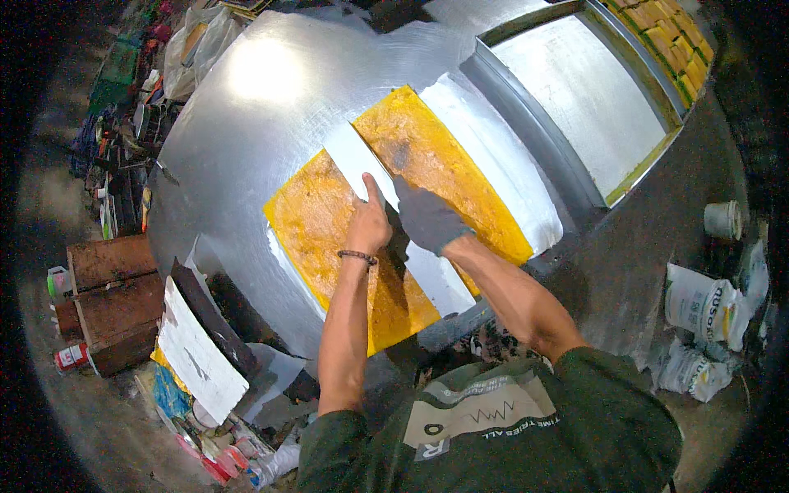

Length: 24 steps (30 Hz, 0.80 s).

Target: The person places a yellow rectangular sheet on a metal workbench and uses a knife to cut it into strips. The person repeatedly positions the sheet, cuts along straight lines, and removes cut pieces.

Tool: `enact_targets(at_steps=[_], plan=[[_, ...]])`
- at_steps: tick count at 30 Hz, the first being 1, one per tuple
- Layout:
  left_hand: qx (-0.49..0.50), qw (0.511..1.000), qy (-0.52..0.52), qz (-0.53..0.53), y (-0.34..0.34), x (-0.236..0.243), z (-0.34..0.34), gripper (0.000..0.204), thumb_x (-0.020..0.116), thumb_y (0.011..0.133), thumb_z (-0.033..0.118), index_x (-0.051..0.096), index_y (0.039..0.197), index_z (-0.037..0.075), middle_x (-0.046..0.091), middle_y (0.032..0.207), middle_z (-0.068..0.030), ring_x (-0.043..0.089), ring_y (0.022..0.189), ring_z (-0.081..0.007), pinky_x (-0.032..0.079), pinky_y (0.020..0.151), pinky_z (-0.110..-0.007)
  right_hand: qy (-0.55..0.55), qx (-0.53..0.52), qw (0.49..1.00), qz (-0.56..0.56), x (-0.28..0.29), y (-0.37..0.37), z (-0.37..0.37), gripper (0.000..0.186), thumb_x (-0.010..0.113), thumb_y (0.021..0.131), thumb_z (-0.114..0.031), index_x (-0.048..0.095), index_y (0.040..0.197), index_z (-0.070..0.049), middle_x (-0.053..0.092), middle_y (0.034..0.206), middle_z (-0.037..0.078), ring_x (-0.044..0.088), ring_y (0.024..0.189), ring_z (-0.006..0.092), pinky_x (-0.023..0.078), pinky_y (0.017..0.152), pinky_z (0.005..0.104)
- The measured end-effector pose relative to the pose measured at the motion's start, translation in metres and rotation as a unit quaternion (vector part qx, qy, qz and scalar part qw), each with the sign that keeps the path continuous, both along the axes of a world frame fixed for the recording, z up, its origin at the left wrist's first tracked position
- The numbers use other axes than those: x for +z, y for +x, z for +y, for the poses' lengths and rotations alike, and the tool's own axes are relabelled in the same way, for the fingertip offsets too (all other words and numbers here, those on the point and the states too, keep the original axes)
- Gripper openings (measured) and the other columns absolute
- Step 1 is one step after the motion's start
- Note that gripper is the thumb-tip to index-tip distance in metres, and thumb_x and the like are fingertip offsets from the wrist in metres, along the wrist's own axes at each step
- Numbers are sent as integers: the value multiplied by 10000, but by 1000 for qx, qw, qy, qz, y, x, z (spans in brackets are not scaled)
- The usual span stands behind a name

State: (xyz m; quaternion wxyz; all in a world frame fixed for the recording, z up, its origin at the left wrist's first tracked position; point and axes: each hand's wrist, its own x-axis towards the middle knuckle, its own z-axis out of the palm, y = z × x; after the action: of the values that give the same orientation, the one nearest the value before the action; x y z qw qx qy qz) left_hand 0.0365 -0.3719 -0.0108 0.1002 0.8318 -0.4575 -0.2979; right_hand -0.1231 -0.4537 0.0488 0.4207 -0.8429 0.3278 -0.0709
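Observation:
A yellow-orange sheet (312, 218) lies on the large silvery metal worktop, with a second yellow-orange sheet (464, 168) to its right. Between them runs a long white strip (355, 156), slanting from upper left to lower right. My left hand (371, 226), bare and with a beaded bracelet at the wrist, presses on the strip with its index finger stretched out. Beside it, my right hand (431, 220) wears a dark grey glove. Its fingers are closed and point at the strip's right edge; whatever they grip is hidden.
White sheet material (493, 156) lies right of the yellow sheets. Farther right sits a metal-framed tray (588, 90), near yellow blocks (662, 37). A white board (201, 349) leans at lower left, near brown boxes (115, 279). White sacks (699, 304) and a bucket (723, 220) stand at right.

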Motion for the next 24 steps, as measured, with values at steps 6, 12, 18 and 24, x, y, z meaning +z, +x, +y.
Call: enact_targets(at_steps=[6, 12, 18, 24], plan=[[-14, 999, 39, -15, -1, 14, 1, 1206, 753, 724, 85, -124, 1549, 13, 313, 1299, -569, 547, 1101, -602, 528, 925, -491, 25, -9, 1000, -3, -5, -16, 9, 324, 479, 926, -79, 461, 1223, 49, 661, 892, 311, 659, 820, 480, 516, 702, 547], [-8, 1000, 18, 4, 7, 9, -4, 1330, 864, 672, 161, -127, 1547, 15, 419, 1249, -513, 571, 1070, -573, 531, 920, -486, 27, -4, 999, -25, -3, -21, 10, 286, 485, 917, -61, 466, 1184, 43, 654, 874, 327, 663, 830, 483, 518, 711, 548], [-26, 999, 15, -28, 5, 9, -1, 1385, 917, 630, 219, -100, 1541, -15, 477, 1214, -479, 600, 1048, -538, 536, 911, -482, 19, -7, 1000, -14, -1, -43, 22, 234, 490, 912, -61, 466, 1124, 35, 652, 874, 331, 659, 824, 490, 511, 688, 554], [-32, 997, 44, -49, -2, 27, -6, 1410, 936, 619, 257, -99, 1529, -45, 541, 1156, -459, 640, 1008, -505, 551, 883, -464, 38, -17, 998, -39, 4, -55, 30, 248, 477, 930, -77, 460, 1155, 26, 653, 871, 315, 656, 806, 489, 516, 683, 550]])
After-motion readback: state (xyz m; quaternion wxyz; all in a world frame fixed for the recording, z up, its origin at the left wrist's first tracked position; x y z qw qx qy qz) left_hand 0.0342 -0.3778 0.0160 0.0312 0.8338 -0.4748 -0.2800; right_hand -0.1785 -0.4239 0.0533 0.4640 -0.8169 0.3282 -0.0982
